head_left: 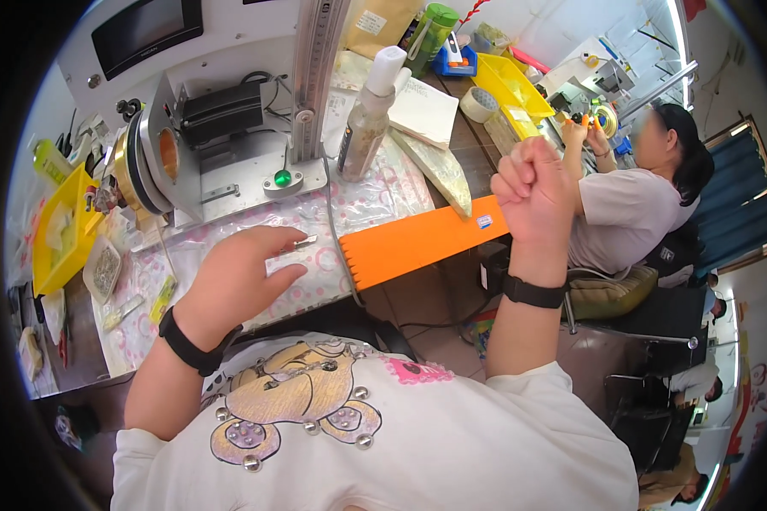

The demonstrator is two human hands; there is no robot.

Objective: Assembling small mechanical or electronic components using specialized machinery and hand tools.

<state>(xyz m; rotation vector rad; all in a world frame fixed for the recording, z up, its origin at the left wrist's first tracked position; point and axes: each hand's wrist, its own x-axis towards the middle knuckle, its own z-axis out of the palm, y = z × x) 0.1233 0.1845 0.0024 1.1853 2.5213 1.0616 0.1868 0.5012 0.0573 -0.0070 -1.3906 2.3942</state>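
Observation:
My left hand (245,271) hovers palm down over the clear plastic cover at the table's front, thumb and forefinger apart. A small pointed metal piece (303,243) shows by its forefinger tip; whether the hand touches it, I cannot tell. On the right, my right hand (533,180) is raised with its fingers curled in, and anything inside it is hidden. Beyond my left hand stands a grey metal machine (230,183) with a round wheel and a green-lit button (283,178). An orange board (426,243) with a toothed end lies between my hands.
A white-capped spray bottle (368,119) stands beside the machine's upright post (314,81). Yellow trays (64,230) and small tools sit at the far left. Another person (631,204) works at the right, near a yellow bin (511,85). A cable (334,221) hangs over the table edge.

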